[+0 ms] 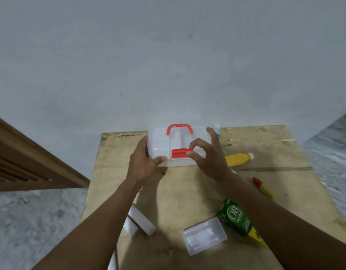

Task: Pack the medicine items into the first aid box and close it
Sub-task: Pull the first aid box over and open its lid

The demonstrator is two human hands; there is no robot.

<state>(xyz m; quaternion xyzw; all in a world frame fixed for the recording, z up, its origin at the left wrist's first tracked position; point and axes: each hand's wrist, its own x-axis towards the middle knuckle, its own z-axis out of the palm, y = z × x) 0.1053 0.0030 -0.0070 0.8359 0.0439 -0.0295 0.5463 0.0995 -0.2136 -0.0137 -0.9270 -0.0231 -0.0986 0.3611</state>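
Nearest, a flat white rectangular packet (pixel 205 235), a green cardboard carton (pixel 234 217) and a white oblong pack (pixel 141 221) are seen lying unpacked on the pale plywood table (pixel 178 191). Further out, a small red-and-yellow tube (pixel 262 187) and a yellow plastic bottle (pixel 237 159) are likewise left outside. Beyond them, the translucent white plastic first aid box (pixel 160 142) is set near the table's far edge, lid down. Its left side is gripped by the left hand (pixel 142 160), and its red front latch (pixel 179 153) is pinched between thumb and forefinger of the right hand (pixel 205 156), the other fingers spread. Packing is judged barely begun: opening, filling and closing remain.
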